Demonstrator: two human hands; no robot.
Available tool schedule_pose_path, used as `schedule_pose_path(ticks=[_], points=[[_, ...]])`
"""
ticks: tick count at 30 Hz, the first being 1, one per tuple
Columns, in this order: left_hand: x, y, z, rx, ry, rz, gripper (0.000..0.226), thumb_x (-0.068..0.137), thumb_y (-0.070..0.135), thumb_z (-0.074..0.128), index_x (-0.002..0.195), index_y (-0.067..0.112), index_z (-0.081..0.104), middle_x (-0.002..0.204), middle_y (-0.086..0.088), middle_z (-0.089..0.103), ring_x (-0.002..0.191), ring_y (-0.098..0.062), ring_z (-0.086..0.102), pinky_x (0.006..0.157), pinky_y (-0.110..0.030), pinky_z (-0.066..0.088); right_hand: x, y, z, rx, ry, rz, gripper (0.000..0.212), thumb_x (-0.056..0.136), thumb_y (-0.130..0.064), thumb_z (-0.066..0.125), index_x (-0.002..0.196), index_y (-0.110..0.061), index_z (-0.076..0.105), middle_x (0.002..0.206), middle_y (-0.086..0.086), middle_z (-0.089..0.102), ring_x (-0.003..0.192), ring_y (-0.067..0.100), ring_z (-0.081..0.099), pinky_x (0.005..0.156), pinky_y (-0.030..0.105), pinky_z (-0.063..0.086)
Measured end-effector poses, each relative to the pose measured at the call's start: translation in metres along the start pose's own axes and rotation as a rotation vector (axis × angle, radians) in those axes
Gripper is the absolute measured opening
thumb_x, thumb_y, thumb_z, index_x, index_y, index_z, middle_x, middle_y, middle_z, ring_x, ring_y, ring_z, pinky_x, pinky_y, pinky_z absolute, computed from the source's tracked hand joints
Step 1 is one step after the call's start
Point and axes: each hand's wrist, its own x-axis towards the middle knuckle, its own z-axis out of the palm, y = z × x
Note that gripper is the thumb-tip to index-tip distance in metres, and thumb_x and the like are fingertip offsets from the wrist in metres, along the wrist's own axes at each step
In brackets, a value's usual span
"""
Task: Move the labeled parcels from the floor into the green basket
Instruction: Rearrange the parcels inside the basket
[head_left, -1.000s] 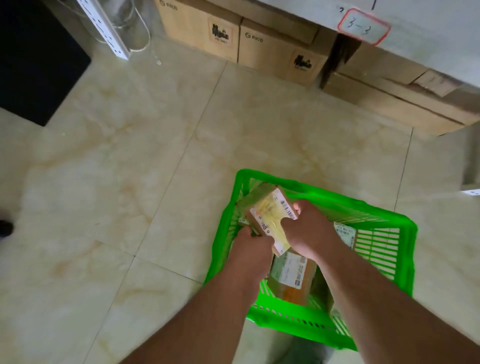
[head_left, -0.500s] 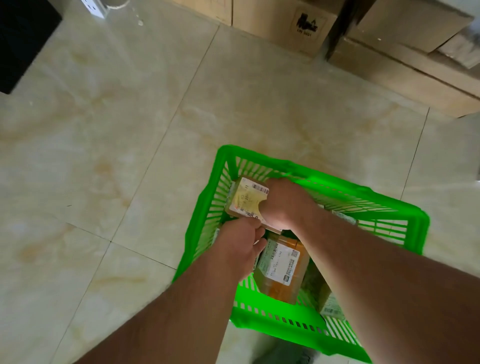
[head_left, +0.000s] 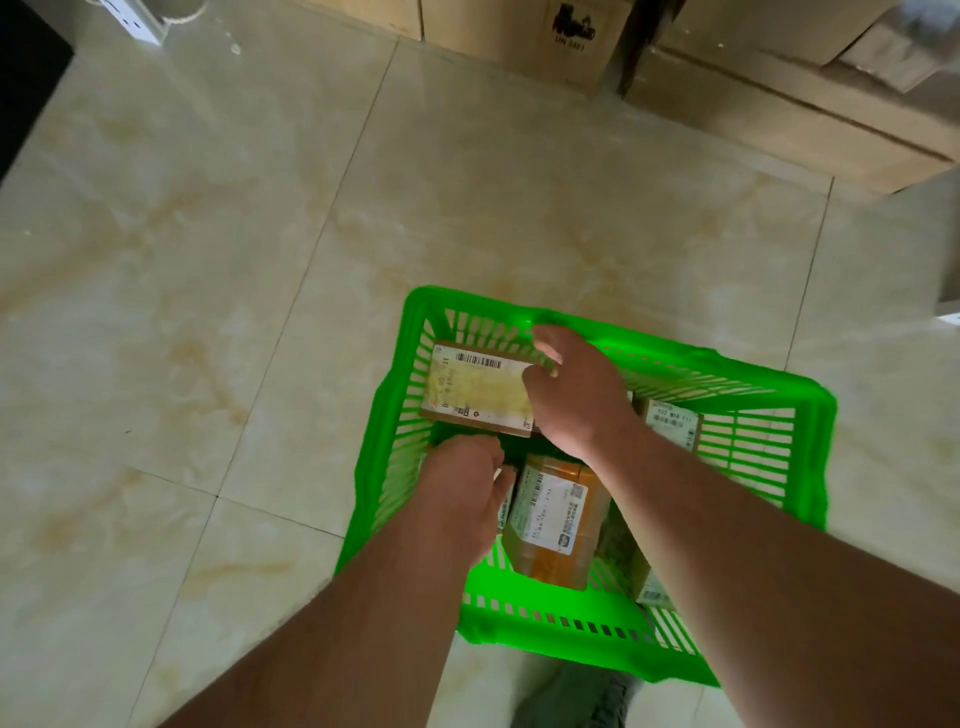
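The green basket (head_left: 815, 415) stands on the tiled floor with several labeled parcels inside. A brown parcel with a yellowish label and barcode (head_left: 475, 389) lies nearly flat in the basket's far left corner. My right hand (head_left: 576, 395) grips that parcel's right end, thumb at its far edge. Just at its near edge my left hand (head_left: 462, 493) is seen from the back with curled fingers; the fingertips are hidden. An orange-taped parcel with a white label (head_left: 556, 519) lies in the middle. Another parcel (head_left: 670, 421) sits at the right wall, and one more (head_left: 649, 587) in the near right corner.
Cardboard boxes (head_left: 571, 36) and flat cartons (head_left: 779, 98) line the far side of the floor. A white power strip (head_left: 132, 18) and a dark mat (head_left: 26, 67) are at the far left. My shoe (head_left: 576, 696) shows below the basket.
The yellow-labeled parcel has gone down from above the basket into its far left corner and turned flatter. My left hand has slipped back to its near edge.
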Motion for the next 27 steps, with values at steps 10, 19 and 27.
schedule_pose_path(ticks=[10,19,27], points=[[-0.027,-0.041,-0.006,0.854,0.024,0.17,0.05,0.103,0.012,0.047,0.153,0.016,0.043,0.155,-0.005,0.049,0.121,-0.018,0.055,0.075,-0.016,0.039,-0.101,0.095,0.006,0.35,0.091,0.587,0.019,0.095,-0.011,0.049,0.1,-0.011,0.067,0.109,0.012,0.07,0.085,0.02,0.061,0.071,0.029,0.041],[-0.009,-0.078,-0.001,1.103,-0.072,0.198,0.058,0.091,0.014,0.047,0.148,0.027,0.051,0.142,0.003,0.064,0.107,-0.013,0.068,0.078,-0.021,0.058,-0.108,0.11,0.035,0.414,-0.101,0.588,0.037,0.1,-0.027,0.049,0.131,-0.019,0.069,0.132,0.003,0.071,0.116,0.024,0.066,0.091,0.034,0.052],[-0.04,-0.069,0.032,0.856,-0.16,0.201,0.04,0.091,0.019,0.053,0.127,0.03,0.067,0.12,0.013,0.074,0.109,-0.009,0.065,0.077,-0.021,0.043,-0.099,0.096,-0.023,0.236,0.027,0.394,0.038,0.1,-0.029,0.049,0.136,-0.022,0.061,0.133,0.001,0.07,0.094,0.011,0.067,0.076,0.024,0.053]])
